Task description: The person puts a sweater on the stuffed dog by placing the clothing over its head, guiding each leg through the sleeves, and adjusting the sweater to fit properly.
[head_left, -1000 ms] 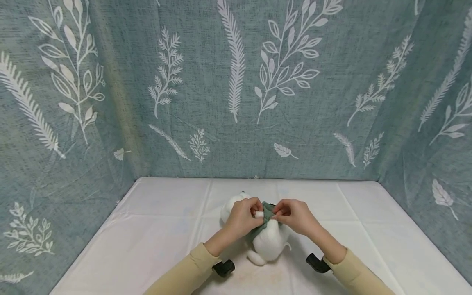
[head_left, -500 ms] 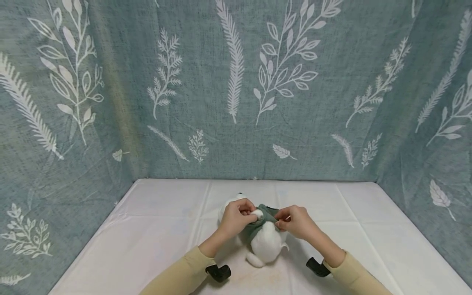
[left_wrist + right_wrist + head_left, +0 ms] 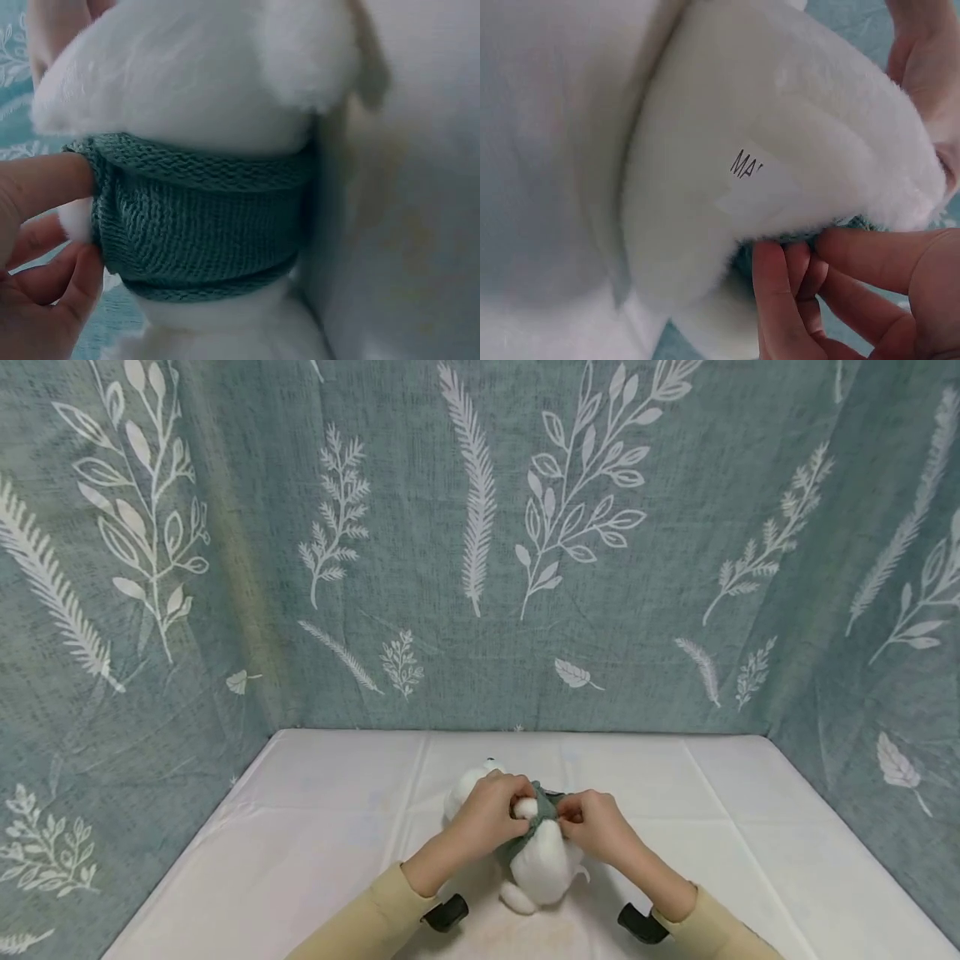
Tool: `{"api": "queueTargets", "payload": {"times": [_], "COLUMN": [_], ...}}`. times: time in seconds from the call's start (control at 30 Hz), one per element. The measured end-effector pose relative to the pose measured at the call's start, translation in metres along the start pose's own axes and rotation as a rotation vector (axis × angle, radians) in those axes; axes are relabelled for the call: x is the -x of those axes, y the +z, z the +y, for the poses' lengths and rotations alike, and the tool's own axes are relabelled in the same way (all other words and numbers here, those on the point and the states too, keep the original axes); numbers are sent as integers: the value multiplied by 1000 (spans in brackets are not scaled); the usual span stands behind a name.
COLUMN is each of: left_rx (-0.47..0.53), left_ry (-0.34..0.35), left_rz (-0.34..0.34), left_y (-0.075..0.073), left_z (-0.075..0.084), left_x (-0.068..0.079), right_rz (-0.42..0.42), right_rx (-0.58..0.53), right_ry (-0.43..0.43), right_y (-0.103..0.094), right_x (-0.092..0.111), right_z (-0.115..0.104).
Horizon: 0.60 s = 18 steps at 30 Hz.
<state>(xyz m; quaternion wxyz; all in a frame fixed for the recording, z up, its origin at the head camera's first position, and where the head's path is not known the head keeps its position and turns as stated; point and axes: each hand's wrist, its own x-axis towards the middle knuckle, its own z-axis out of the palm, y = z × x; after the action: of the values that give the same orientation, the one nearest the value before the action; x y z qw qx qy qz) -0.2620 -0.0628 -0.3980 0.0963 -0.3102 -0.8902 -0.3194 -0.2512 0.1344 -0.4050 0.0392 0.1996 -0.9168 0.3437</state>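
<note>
A white plush toy point(image 3: 546, 864) lies on the table with its head point(image 3: 465, 785) towards the back left, partly behind my left hand. It wears a green knitted sweater point(image 3: 202, 225) round its middle. My left hand point(image 3: 486, 817) pinches the sweater's edge at an opening, where a small white paw point(image 3: 526, 808) shows between thumb and fingers. On the other side, my right hand point(image 3: 600, 833) pinches the sweater's hem; in the right wrist view its fingertips are partly tucked behind the knit and fur. A white label point(image 3: 754, 180) with dark letters shows on the plush.
White cloth covers the table point(image 3: 337, 827). A teal curtain point(image 3: 420, 527) with white leaf prints stands behind and at both sides. Black wrist mounts point(image 3: 642, 924) hang under both sleeves, close to the tabletop.
Both hands have stayed at the sweater. They drew slightly apart half a second ago, spreading the knit, and are now closer together again. The toy has shifted only a little.
</note>
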Motion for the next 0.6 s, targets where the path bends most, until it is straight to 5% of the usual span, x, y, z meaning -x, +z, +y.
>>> {"api": "queueTargets", "payload": {"times": [0.2, 0.6], "left_rx": [-36, 424], "left_ry": [15, -152], "left_rz": [42, 167], "left_y": [4, 17], "left_z": [3, -20], "left_x": [-1, -1], "right_rz": [-14, -103], "right_rx": [17, 56], "right_ry": [-26, 43], "right_y": [-2, -9], "right_x": [-2, 0], "right_z": [0, -1]}}
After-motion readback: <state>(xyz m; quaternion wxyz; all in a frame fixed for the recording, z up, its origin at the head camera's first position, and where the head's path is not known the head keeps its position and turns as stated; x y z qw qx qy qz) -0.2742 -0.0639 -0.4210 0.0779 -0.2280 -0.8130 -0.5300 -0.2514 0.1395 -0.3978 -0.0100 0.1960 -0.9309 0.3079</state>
